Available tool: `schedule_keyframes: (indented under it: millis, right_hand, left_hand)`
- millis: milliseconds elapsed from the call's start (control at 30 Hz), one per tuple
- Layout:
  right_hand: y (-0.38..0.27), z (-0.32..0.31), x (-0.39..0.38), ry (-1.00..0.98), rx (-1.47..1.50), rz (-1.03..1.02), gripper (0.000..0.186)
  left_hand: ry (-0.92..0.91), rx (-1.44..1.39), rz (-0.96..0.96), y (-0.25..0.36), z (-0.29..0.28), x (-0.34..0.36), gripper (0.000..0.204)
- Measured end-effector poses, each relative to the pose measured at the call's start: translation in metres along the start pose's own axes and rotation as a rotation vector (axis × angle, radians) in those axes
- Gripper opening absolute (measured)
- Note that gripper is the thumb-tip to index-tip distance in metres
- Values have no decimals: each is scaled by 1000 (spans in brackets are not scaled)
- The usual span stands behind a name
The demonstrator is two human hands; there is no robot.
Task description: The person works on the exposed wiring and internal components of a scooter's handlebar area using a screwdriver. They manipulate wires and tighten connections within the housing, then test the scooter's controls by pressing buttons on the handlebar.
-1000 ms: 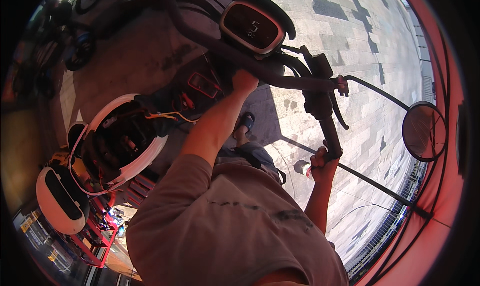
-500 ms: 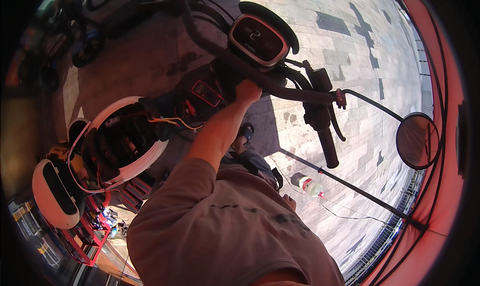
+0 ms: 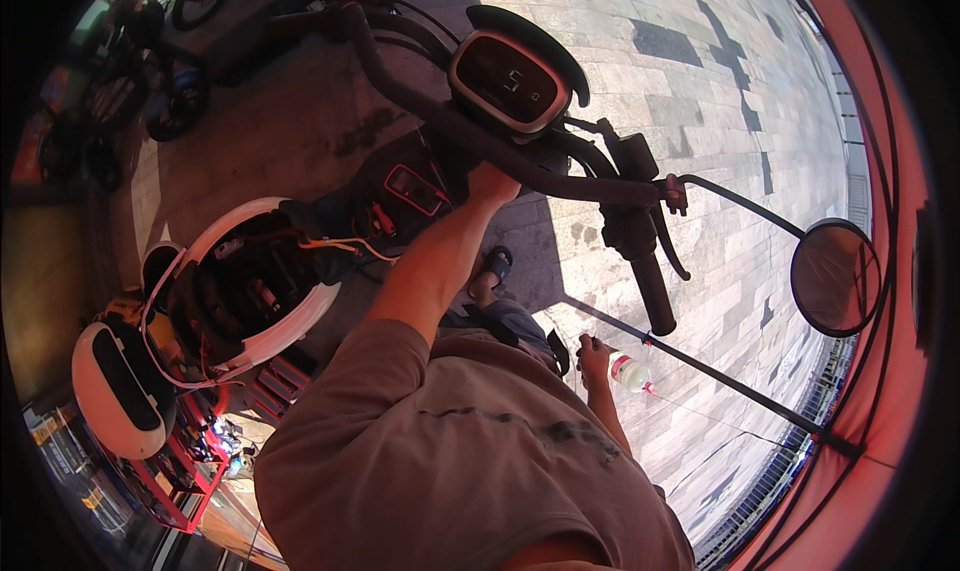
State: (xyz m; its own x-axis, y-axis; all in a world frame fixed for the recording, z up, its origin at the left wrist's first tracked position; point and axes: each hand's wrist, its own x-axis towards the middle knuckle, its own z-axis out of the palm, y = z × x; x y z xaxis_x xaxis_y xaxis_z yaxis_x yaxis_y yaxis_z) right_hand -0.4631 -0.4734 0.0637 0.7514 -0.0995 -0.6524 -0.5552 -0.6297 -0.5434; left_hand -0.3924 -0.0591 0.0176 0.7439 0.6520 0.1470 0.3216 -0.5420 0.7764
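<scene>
My left hand [image 3: 492, 184] reaches to the steering column of an electric scooter, just under the dark handlebar [image 3: 430, 99]. Its fingers are hidden there, so their hold does not show. Above it sits the oval display [image 3: 505, 79], lit with a digit. My right hand [image 3: 594, 355] is low at my right side, fingers curled closed around something too small to make out. The right grip [image 3: 655, 296] and brake lever [image 3: 676, 251] are ahead of it, untouched. A red-edged multimeter [image 3: 415, 189] rests on the scooter beside my left forearm.
On the left, the scooter's white-rimmed body [image 3: 290, 336] lies open, with orange wires [image 3: 345, 245] coming out. A round mirror [image 3: 836, 278] sticks out at the right. A bottle [image 3: 630, 373] hangs by a dark pole [image 3: 720, 383]. A red rack [image 3: 205, 486] stands at lower left.
My right hand has risen into fuller view near the bottle. The digit on the display is different. My left hand stays at the column.
</scene>
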Motion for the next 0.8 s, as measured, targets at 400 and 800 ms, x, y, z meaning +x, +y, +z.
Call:
schedule_keyframes:
  millis: [400, 800]
  right_hand:
    - [45, -14, -24, 6, -80, 127, 28]
    - [1, 6, -25, -19, -39, 21, 29]
  left_hand:
    - [-236, 158, 121, -15, 6, 8, 28]
    - [-303, -1276, -1156, -52, -47, -86, 19]
